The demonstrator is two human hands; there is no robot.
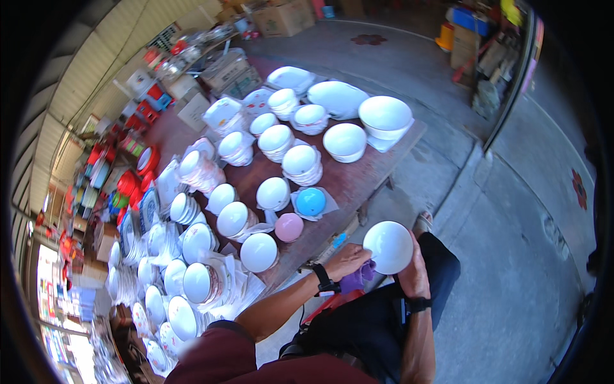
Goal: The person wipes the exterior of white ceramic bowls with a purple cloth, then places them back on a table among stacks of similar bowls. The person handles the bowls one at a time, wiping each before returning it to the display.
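Observation:
Over my lap I hold a white ceramic bowl (387, 247), its round inside facing up. My right hand (416, 273) grips the bowl's right side from below. My left hand (349, 261) is at its left rim, with a purple cloth (357, 277) bunched in the fingers. On the dark red wooden table (352, 185) to the left, a pink bowl (289, 227) and a blue bowl (311, 201) on white paper are nearest. Around them stand a white bowl (259, 252), two large white bowls (344, 143) and several stacks of bowls.
Patterned plates (182, 317) and paper wrapping (235, 283) crowd the table's near left part. Cardboard boxes (230, 72) stand beyond the table. Red plastic basins (129, 185) lie far left. A metal post (511, 86) rises at the upper right, beside a concrete floor (499, 259).

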